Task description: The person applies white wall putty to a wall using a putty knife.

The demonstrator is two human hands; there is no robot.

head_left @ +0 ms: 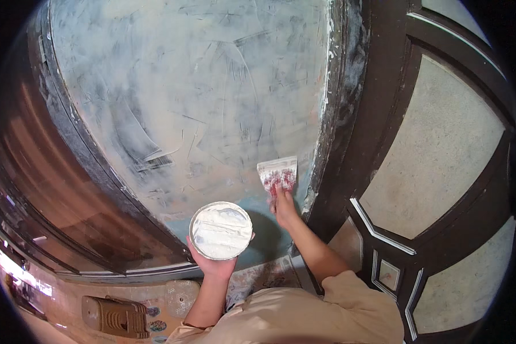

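My left hand holds a round tub from below, its fingers around the side. White putty fills the tub, its surface scored with smooth swipe marks. To the right, my right hand is closed around a wide putty knife. White smears and reddish patches cover the knife, and its broad edge points up toward the wall. That wall is coated in streaky white over blue-grey, with darker scratch marks. From this view I cannot tell whether the blade touches the wall.
A dark, putty-smeared frame borders the wall on the right, beside a dark brown door with pale panels. Glossy brown panelling runs along the left. Behind me at lower left are a brown plastic stool and patterned footwear.
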